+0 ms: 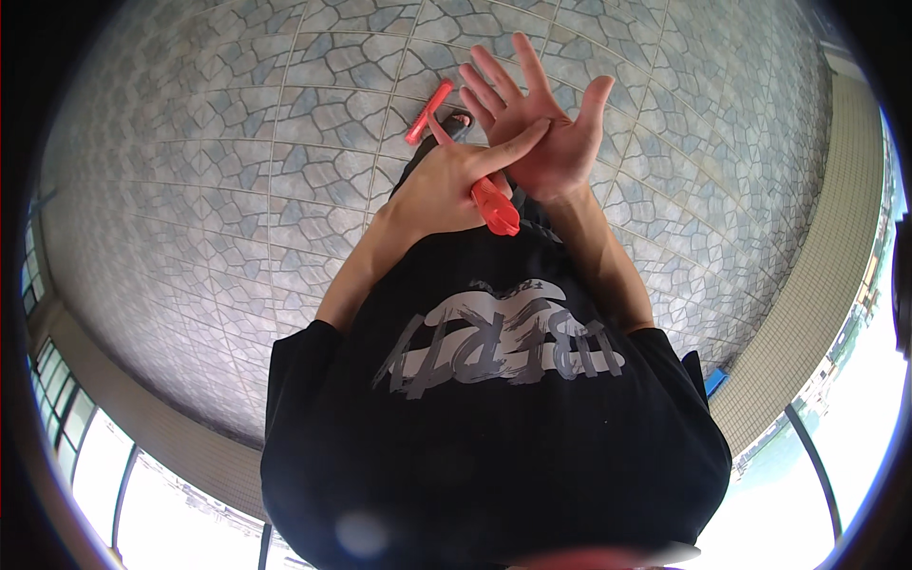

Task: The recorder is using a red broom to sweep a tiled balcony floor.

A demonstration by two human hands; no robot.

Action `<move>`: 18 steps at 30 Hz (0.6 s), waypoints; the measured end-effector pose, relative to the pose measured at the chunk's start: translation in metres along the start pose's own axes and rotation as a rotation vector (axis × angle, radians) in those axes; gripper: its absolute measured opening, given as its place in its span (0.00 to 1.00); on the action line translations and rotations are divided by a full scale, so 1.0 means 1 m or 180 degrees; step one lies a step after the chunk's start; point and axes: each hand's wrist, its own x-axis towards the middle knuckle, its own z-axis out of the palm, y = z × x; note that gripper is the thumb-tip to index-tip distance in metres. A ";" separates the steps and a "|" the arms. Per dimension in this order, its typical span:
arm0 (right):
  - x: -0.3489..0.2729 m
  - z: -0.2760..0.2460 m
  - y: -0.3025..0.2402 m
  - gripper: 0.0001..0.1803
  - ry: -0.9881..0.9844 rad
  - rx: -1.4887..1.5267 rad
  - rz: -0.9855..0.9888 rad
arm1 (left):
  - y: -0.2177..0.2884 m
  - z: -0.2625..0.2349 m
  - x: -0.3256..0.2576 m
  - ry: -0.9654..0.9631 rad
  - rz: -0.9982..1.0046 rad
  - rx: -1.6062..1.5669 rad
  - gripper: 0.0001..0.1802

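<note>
My left hand (442, 185), back side up, is closed around a red plastic handle (495, 206) whose notched, rounded end sticks out below the fingers toward my shirt. Its index finger reaches across and rests on the palm of my right hand (541, 128). That right hand lies palm up with its fingers spread and holds nothing. Just beyond my left knuckles shows a second red bar (429, 111), long and slim, with a thin red piece (439, 129) beside it. Whether these join the handle is hidden behind the hand.
Beneath me stretches a stone-patterned tile floor (342, 114). One dark shoe (458, 123) shows past my left hand. A low tiled ledge (807, 285) curves along the right, with a small blue object (715, 382) by it. Tall windows (180, 503) stand behind the ledge.
</note>
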 end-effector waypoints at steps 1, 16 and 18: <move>0.001 -0.002 -0.001 0.65 -0.0006 -0.0002 0.0010 | -0.001 0.000 -0.002 0.0011 -0.0004 0.0004 0.45; -0.009 -0.124 0.004 0.41 0.0024 -0.4048 -0.0090 | -0.039 0.009 0.013 0.0801 0.1084 0.0037 0.20; -0.019 -0.096 0.004 0.43 -0.0332 -0.4582 -0.0837 | -0.017 -0.006 0.025 0.1225 0.1064 0.0350 0.17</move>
